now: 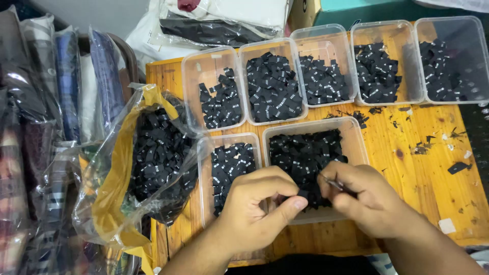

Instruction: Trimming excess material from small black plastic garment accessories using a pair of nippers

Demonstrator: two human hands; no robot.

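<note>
My left hand [260,203] and my right hand [364,196] meet over the near edge of a clear plastic tub [356,137] full of small black fabric labels [305,153]. Between thumb and fingers, my left hand pinches a black label [304,195]. My right hand grips a thin metal tool [333,184], its tip pointing toward that label. A second clear tub of black labels [232,165] sits just left of the first, partly under my left hand.
Several more clear tubs of black labels [326,76] line the back of the wooden table [428,168]. A clear plastic bag of labels [158,153] lies at the left edge. Black scraps [458,166] dot the right side. Bagged clothes [66,86] stack at left.
</note>
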